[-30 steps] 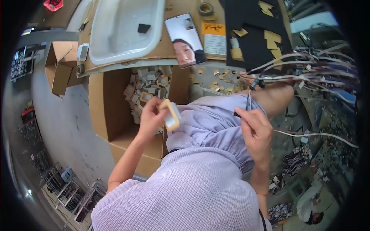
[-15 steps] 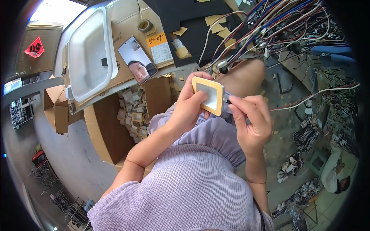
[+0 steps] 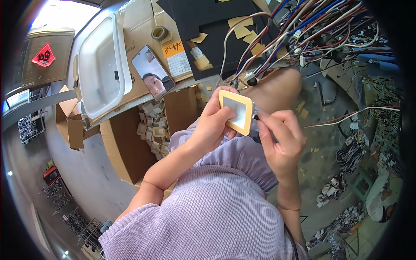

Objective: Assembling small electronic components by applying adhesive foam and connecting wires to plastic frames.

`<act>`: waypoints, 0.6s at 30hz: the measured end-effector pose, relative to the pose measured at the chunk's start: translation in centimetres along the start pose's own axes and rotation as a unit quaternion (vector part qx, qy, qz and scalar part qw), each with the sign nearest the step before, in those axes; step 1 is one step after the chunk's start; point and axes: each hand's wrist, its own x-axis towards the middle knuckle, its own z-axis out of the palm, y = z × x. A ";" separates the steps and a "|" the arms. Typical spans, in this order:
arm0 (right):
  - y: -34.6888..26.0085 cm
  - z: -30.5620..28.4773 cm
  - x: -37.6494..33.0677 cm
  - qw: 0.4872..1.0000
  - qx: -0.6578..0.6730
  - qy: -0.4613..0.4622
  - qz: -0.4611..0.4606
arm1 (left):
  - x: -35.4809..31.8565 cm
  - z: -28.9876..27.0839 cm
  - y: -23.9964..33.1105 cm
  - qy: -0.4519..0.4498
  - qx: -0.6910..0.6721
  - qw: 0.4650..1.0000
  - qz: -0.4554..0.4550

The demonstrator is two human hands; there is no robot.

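Observation:
My left hand (image 3: 212,125) grips a small square panel (image 3: 239,105) with a pale yellow border and a grey-white middle, the thumb lying across its face. The fingers go behind it and are partly hidden. At the panel's right edge, my right hand (image 3: 286,141) pinches a small black piece (image 3: 255,117) between thumb and fingertips. What this piece is, and whether it is fixed to the panel, I cannot tell. Both hands are above my lap. Just beyond the panel hang bundled wires (image 3: 260,65) with white connectors.
An open cardboard box (image 3: 123,147) at left holds many similar small panels (image 3: 158,131). On the table stand a white plastic tub (image 3: 97,65), a phone (image 3: 152,71) and a tape roll (image 3: 159,33). Black sheets (image 3: 203,17) with yellow scraps lie beyond. Wire bundles (image 3: 351,151) lie at right.
The whole view has shifted slightly. My hands keep the same grips, with the panel and the black piece in nearly the same place between them.

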 end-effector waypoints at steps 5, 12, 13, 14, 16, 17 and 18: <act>-0.2 -0.2 0.4 0.993 -0.088 -0.051 -0.055 | 0.0 -0.1 -0.5 0.030 0.145 0.985 0.087; 0.0 -1.4 0.4 0.992 0.074 -0.061 0.084 | 0.5 -0.7 -1.7 -0.001 0.236 0.933 0.270; 0.2 -1.7 0.2 0.992 0.074 -0.059 0.077 | 0.4 -0.3 -2.0 0.019 0.235 0.919 0.316; 0.7 -1.9 -0.1 0.993 0.061 -0.072 0.073 | 0.6 -0.1 -2.7 0.019 0.223 0.896 0.384; 0.4 -0.9 -0.4 0.979 0.118 -0.045 0.159 | 1.7 -0.9 -3.7 0.010 0.271 0.789 0.550; 0.9 -1.1 -0.9 0.973 0.138 -0.071 0.173 | 1.5 -0.7 -3.7 -0.006 0.271 0.804 0.529; 1.3 -0.7 -1.1 0.972 0.140 -0.076 0.171 | 1.3 -0.5 -3.6 -0.023 0.269 0.819 0.506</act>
